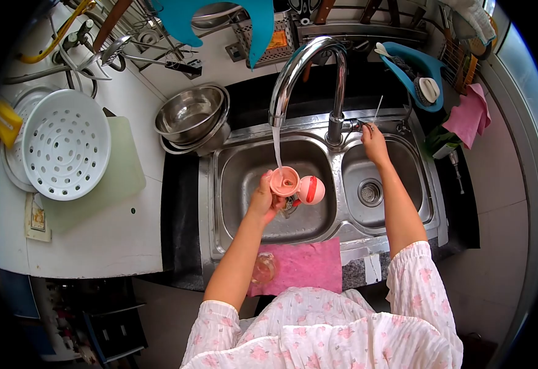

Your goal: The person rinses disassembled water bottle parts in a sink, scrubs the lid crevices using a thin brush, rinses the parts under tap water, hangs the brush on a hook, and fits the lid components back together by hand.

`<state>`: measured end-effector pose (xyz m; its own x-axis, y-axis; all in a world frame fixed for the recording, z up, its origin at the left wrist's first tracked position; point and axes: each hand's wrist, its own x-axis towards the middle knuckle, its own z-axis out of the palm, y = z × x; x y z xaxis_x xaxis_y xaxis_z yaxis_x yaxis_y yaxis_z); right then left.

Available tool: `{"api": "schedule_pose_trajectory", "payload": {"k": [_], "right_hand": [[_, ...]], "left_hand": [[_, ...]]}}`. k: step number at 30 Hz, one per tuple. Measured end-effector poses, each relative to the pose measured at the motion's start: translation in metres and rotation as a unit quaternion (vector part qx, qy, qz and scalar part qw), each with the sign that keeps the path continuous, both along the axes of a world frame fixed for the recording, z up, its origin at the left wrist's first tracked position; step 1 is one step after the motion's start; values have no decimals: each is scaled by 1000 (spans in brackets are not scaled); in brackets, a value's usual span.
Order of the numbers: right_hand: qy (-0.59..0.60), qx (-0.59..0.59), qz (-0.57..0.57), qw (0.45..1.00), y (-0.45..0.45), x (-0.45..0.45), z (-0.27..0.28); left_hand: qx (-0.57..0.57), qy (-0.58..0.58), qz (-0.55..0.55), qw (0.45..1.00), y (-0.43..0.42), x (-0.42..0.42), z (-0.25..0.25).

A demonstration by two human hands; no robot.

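Note:
My left hand (265,200) is closed around a pink flip-top bottle lid (283,182) over the left sink basin (238,215). Its round cap (311,190) with a red strip hangs open to the right. Water from the curved chrome faucet (279,92) runs down into the lid. My right hand (375,142) grips the faucet handle (354,125) at the base of the spout, fingers curled. A thin pale stick (379,107) rises just above these fingers; whether I hold it is unclear. A clear glass-like container (265,269) rests on a pink cloth (309,264) at the sink's front edge.
Stacked steel bowls (190,115) stand left of the sink. A white colander (66,144) leans over a pale green board (124,160). A blue holder with brushes (413,71) sits at the back right, near another pink cloth (469,115). The right basin (398,212) has a drain strainer.

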<state>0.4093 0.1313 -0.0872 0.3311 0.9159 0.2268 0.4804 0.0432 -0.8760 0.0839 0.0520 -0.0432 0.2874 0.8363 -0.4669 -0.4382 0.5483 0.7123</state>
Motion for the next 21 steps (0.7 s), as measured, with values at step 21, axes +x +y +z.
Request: {"api": "schedule_pose_trajectory", "payload": {"k": [21], "right_hand": [[-39,0,-17,999,4,2,-6]], "left_hand": [[46,43,78,995,3,-7,1]]}}
